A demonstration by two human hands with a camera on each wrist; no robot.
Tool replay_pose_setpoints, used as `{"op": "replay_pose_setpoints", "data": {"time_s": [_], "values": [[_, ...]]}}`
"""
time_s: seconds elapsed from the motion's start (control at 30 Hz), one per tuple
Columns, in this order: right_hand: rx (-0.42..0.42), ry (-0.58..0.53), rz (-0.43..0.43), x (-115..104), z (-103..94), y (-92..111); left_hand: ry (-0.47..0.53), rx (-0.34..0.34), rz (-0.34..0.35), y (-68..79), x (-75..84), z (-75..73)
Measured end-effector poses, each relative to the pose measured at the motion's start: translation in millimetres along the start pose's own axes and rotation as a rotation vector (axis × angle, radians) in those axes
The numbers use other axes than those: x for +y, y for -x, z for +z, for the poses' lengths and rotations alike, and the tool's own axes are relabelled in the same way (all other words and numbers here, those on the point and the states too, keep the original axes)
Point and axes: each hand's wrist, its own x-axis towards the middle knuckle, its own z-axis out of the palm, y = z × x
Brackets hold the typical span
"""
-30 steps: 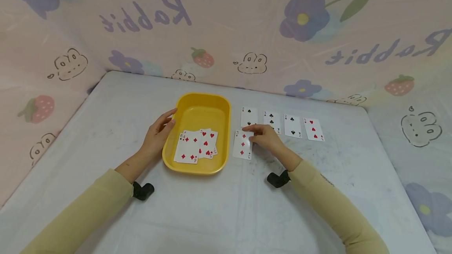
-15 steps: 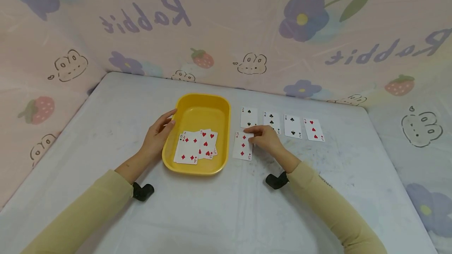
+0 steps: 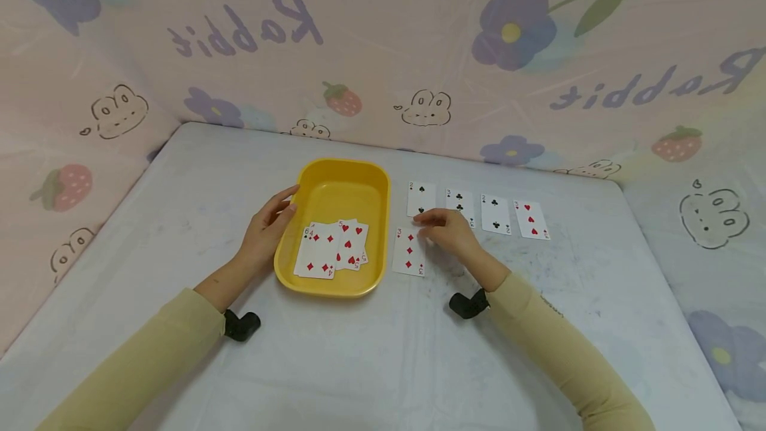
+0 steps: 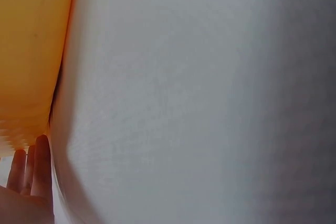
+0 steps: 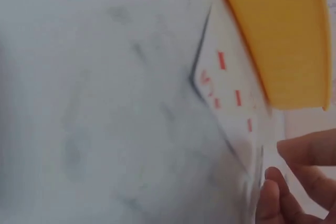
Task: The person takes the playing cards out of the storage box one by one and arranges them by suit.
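My left hand (image 3: 264, 230) rests against the left side of a yellow tray (image 3: 331, 163), its fingertips at the rim. In the left wrist view, straight fingers (image 4: 42, 166) touch the tray's edge. Several face-up playing cards overlap in the tray's near half, with a four of diamonds (image 3: 317, 251) on top beside a five of hearts (image 3: 353, 245). Right of the tray lies a three of diamonds (image 3: 408, 253). My right hand (image 3: 449, 230) is over its upper right corner; the right wrist view shows thumb and finger apart, right beside the card.
Behind my right hand a row of cards lies face up: a two of spades (image 3: 421, 197), a partly covered three of clubs (image 3: 459, 199), a two of clubs (image 3: 495, 214) and a three of hearts (image 3: 531, 219). Patterned cloth (image 3: 383, 52) walls in the white table (image 3: 335, 364).
The three of diamonds has shifted slightly nearer to me and now shows more of its top edge. My right hand has drawn slightly up from it. The left hand has stayed put.
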Motion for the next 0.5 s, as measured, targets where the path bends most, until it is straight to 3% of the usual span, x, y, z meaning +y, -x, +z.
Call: {"op": "replay_pose_setpoints", "data": {"time_s": [0.5], "values": [[-0.064,-0.210,0.027,-48.1,-4.0,-11.6,0.019,-0.017,-0.005,2.5,2.2,-0.6]]}}
